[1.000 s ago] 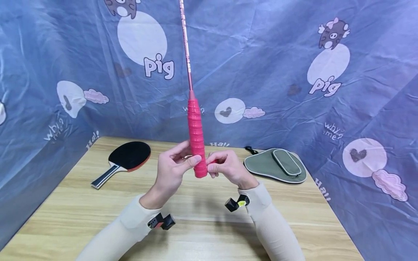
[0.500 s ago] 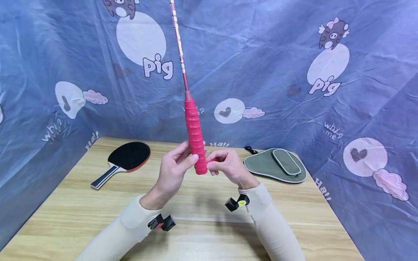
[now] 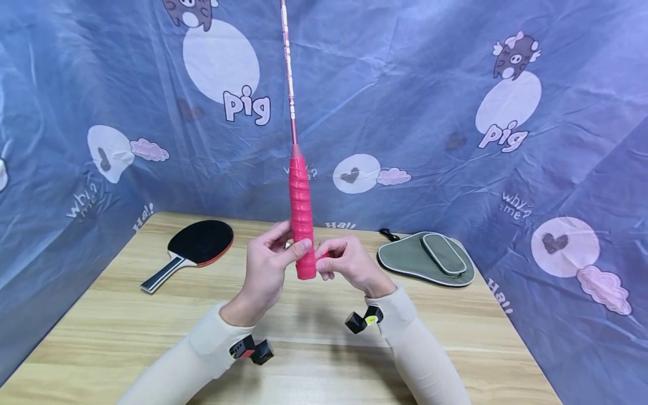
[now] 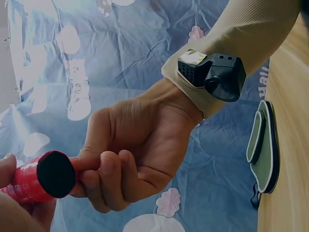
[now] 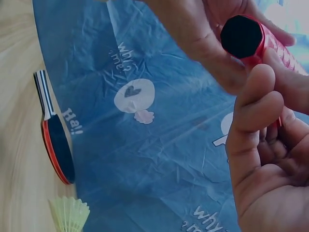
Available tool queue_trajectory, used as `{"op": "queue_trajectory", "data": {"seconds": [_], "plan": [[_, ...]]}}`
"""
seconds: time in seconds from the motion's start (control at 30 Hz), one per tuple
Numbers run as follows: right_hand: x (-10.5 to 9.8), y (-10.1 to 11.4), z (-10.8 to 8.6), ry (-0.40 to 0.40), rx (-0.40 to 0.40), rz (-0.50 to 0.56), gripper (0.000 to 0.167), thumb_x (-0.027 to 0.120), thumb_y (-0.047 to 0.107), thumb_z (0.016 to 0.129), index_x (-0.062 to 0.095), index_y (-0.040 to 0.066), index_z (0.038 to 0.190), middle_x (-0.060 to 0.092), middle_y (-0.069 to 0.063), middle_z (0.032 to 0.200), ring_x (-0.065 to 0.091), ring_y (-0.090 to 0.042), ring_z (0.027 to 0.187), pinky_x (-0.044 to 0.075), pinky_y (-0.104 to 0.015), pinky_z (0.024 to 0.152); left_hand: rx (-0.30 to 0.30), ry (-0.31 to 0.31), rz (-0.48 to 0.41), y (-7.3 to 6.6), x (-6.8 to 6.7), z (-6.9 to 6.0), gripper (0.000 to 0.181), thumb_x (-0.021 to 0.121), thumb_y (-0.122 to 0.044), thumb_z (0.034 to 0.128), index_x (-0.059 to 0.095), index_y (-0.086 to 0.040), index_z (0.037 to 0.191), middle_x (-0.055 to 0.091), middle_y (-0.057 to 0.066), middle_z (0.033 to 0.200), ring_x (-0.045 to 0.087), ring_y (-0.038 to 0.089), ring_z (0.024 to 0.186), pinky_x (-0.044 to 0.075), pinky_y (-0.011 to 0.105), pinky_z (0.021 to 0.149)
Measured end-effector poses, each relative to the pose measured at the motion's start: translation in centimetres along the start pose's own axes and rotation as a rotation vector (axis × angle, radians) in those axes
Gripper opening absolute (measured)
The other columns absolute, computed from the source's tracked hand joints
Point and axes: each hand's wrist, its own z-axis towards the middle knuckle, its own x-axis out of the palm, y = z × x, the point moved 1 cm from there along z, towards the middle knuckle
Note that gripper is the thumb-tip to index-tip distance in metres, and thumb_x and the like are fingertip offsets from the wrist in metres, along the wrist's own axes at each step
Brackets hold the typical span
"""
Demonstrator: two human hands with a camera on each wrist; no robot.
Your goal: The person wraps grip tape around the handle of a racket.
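Upright in front of me stands a badminton racket (image 3: pixel 301 205), its handle wrapped in ridged pink-red grip tape. The racket's head is out of view above. My left hand (image 3: pixel 265 267) grips the handle near its bottom end, thumb across the front. At the handle's right side, my right hand (image 3: pixel 349 261) pinches a red strip of the grip tape (image 3: pixel 323 257) between thumb and fingers. From the left wrist view, the dark end cap (image 4: pixel 56 175) faces the camera. Most of the strip is hidden by the curled fingers.
A table tennis bat (image 3: pixel 201 243) lies on the wooden table (image 3: pixel 298 371) at left. At the back right is a green bat case (image 3: pixel 427 259). The right wrist view also shows a yellow shuttlecock (image 5: pixel 69 212). Blue printed cloth (image 3: pixel 354 73) encloses the table.
The racket's shaft has leaned left, then swung back nearly upright. The handle's bottom end has shifted slightly left and down. Both hands keep their hold.
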Motion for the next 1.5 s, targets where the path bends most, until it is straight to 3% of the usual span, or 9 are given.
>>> {"op": "queue_trajectory", "data": {"seconds": [0.2, 0.27, 0.5, 0.7, 0.9, 1.03, 1.17, 1.33, 1.5], "plan": [[0.2, 0.3, 0.2, -0.027, 0.084, 0.017, 0.012, 0.070, -0.005, 0.085, 0.071, 0.007, 0.085, 0.065, 0.004, 0.069, 0.056, -0.008, 0.055, 0.048, -0.019, 0.053, -0.003, -0.016, 0.048, 0.2, -0.5, 0.4, 0.041, 0.073, 0.004, 0.0873, 0.066, 0.006, 0.127, 0.070, -0.004, 0.098, 0.064, 0.014, 0.086, 0.057, 0.020, 0.078], [0.1, 0.4, 0.3, -0.020, 0.095, 0.037, 0.014, 0.070, -0.005, 0.085, 0.070, 0.009, 0.084, 0.066, 0.005, 0.070, 0.056, -0.008, 0.055, 0.048, -0.019, 0.053, -0.003, -0.018, 0.031, 0.2, -0.6, 0.5, 0.042, 0.072, 0.005, 0.0874, 0.065, 0.006, 0.129, 0.072, -0.005, 0.099, 0.066, 0.014, 0.088, 0.059, 0.021, 0.080], [-0.1, 0.2, 0.4, 0.023, 0.048, 0.113, 0.010, 0.076, 0.005, 0.086, 0.066, 0.009, 0.086, 0.069, 0.004, 0.074, 0.058, -0.007, 0.057, 0.051, -0.019, 0.054, 0.020, -0.017, -0.022, 0.1, -0.5, 0.6, 0.043, 0.068, 0.011, 0.0878, 0.060, 0.013, 0.130, 0.076, -0.008, 0.098, 0.067, 0.013, 0.092, 0.059, 0.023, 0.082], [-0.3, 0.2, 0.3, 0.037, 0.022, 0.134, 0.013, 0.072, 0.000, 0.087, 0.066, 0.012, 0.085, 0.068, 0.005, 0.075, 0.058, -0.006, 0.057, 0.050, -0.019, 0.053, 0.025, 0.010, -0.104, 0.2, -0.4, 0.6, 0.046, 0.065, 0.014, 0.0886, 0.056, 0.016, 0.133, 0.077, -0.009, 0.099, 0.068, 0.012, 0.092, 0.059, 0.021, 0.081], [-0.9, 0.1, 0.2, 0.077, 0.028, 0.186, 0.012, 0.077, 0.010, 0.087, 0.066, 0.012, 0.087, 0.069, 0.006, 0.077, 0.058, -0.006, 0.059, 0.049, -0.018, 0.054, 0.037, 0.093, -0.166, 0.1, -0.4, 0.5, 0.047, 0.059, 0.015, 0.0914, 0.049, 0.019, 0.138, 0.077, -0.007, 0.107, 0.070, 0.010, 0.099, 0.061, 0.023, 0.088], [-1.1, -0.1, 0.3, 0.137, 0.029, 0.221, 0.015, 0.079, 0.014, 0.087, 0.069, 0.013, 0.099, 0.071, 0.007, 0.085, 0.061, -0.006, 0.068, 0.050, -0.018, 0.059, 0.058, 0.166, -0.178, 0.1, -0.6, 0.5, 0.048, 0.060, 0.013, 0.0928, 0.047, 0.020, 0.138, 0.077, -0.005, 0.112, 0.071, 0.010, 0.103, 0.061, 0.024, 0.090], [-1.1, -0.5, 0.5, 0.217, 0.032, 0.261, 0.021, 0.076, 0.014, 0.089, 0.072, 0.015, 0.110, 0.074, 0.005, 0.097, 0.066, -0.008, 0.081, 0.053, -0.020, 0.067, 0.069, 0.198, -0.176, 0.0, -0.6, 0.5, 0.050, 0.061, 0.012, 0.0928, 0.045, 0.019, 0.140, 0.077, -0.006, 0.114, 0.072, 0.010, 0.106, 0.060, 0.024, 0.093], [-0.9, -0.8, 0.5, 0.272, 0.019, 0.301, 0.020, 0.074, 0.016, 0.091, 0.073, 0.015, 0.111, 0.075, 0.004, 0.101, 0.066, -0.008, 0.085, 0.054, -0.021, 0.069, 0.081, 0.238, -0.172, 0.0, -0.5, 0.4, 0.051, 0.056, 0.010, 0.0964, 0.040, 0.018, 0.144, 0.076, -0.008, 0.117, 0.072, 0.011, 0.110, 0.059, 0.024, 0.095], [-0.4, -1.0, 0.5, 0.283, 0.006, 0.333, 0.020, 0.075, 0.018, 0.091, 0.074, 0.017, 0.111, 0.074, 0.006, 0.097, 0.063, -0.007, 0.084, 0.055, -0.020, 0.071, 0.063, 0.306, -0.194, 0.0, -0.3, 0.4, 0.050, 0.052, 0.006, 0.0993, 0.039, 0.014, 0.147, 0.072, 0.001, 0.125, 0.071, 0.015, 0.115, 0.057, 0.027, 0.101]]}}
